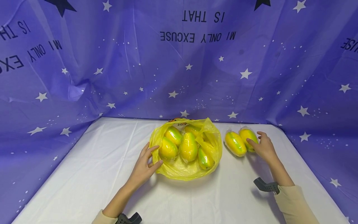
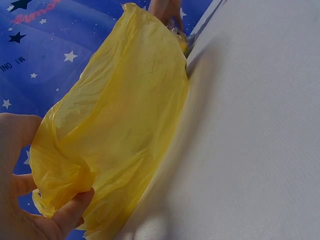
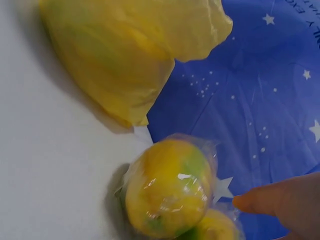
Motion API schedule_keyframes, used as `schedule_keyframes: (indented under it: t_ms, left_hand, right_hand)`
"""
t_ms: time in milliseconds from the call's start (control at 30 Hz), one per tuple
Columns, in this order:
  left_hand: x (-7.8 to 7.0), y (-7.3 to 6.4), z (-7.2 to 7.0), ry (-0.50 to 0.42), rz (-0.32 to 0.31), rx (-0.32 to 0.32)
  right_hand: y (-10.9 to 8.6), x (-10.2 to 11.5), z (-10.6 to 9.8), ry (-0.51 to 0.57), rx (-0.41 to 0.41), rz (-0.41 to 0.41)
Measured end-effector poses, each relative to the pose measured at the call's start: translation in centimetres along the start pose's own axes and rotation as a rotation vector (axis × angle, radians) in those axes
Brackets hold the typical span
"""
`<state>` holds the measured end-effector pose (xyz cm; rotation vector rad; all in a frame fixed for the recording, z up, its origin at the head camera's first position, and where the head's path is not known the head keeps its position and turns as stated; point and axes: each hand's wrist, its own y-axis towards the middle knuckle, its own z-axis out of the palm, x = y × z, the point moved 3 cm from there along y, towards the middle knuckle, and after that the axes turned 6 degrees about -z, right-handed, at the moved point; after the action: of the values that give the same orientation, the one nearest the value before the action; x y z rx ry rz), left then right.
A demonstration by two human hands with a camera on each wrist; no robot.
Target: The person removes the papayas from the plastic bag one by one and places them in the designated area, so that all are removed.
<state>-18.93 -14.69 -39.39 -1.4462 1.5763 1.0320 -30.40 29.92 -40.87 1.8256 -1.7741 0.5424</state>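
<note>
A yellow plastic bag (image 1: 184, 174) stands with its mouth spread wide, several yellow-green mangoes (image 1: 188, 147) in clear wrap inside it. My left hand (image 1: 144, 166) pinches the bag's left rim between thumb and fingers; the left wrist view shows the thin film (image 2: 125, 115) bunched there. To the right of the bag, two more wrapped mangoes lie side by side, the nearer one (image 1: 235, 143) at the left and the other (image 1: 248, 139) beside my right hand (image 1: 264, 147). That hand's thumb and fingers are spread around the right mango's side, fingertips right at its wrap.
A white cloth (image 1: 195, 202) covers the table. Behind and at both sides hangs a purple-blue curtain (image 1: 156, 77) with stars and lettering, meeting the table's back edge just behind the bag. Dark wrist mounts (image 1: 265, 185) sit on both forearms.
</note>
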Motion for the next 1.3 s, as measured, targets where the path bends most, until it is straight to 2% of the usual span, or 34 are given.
schedule_keyframes:
  t_ms: [200,433,667,800,1067,1300]
  left_hand:
    - [0.0,0.0,0.0,-0.013,0.022,-0.001]
    - [0.2,0.1,0.1,0.008,-0.004,0.003]
    - [3.2,1.3,0.5,0.008,0.005,-0.005]
    - [4.1,1.6,0.6,-0.005,0.023,-0.007]
    - [4.2,1.7,0.6,-0.008,0.039,-0.006]
    - [4.1,1.7,0.6,-0.017,0.04,-0.006]
  right_hand:
    - [-0.5,1.2,-0.4,-0.008,-0.019,-0.044]
    - [-1.3,3.3,-0.9,0.006,-0.057,-0.102]
    - [-2.4,6.1,-1.3,0.079,-0.092,-0.168]
    - [-2.9,7.7,-1.2,0.12,-0.094,-0.198]
    - [-3.8,10.6,-0.7,0.199,-0.087,-0.28]
    - [-4.3,13.3,0.7,0.268,-0.06,-0.379]
